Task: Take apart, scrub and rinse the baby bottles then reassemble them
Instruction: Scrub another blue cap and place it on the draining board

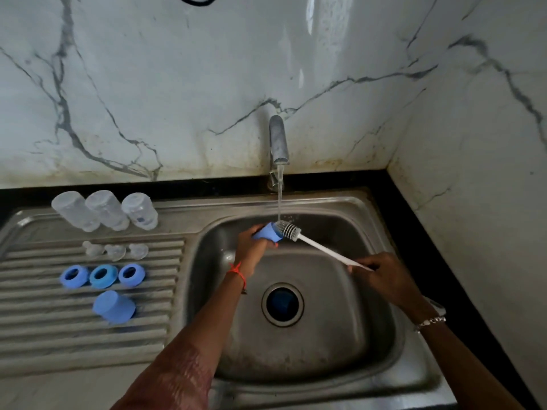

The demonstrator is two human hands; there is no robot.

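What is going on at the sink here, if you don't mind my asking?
A person is scrubbing a blue bottle cap under the running tap. The left hand holds the cap; the right hand holds the white brush at its mouth. Three clear bottles, three nipples, three blue rings and another cap lie on the drainboard.

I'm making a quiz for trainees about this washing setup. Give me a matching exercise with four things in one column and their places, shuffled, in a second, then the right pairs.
Things
1. clear bottles
2. blue rings
3. brush
4. blue cap over the basin

Places
A. held by the right hand
B. gripped by the left hand, under the stream from the tap
C. back row of the drainboard
D. between the nipples and the lone blue cap

Pairs: 1-C, 2-D, 3-A, 4-B
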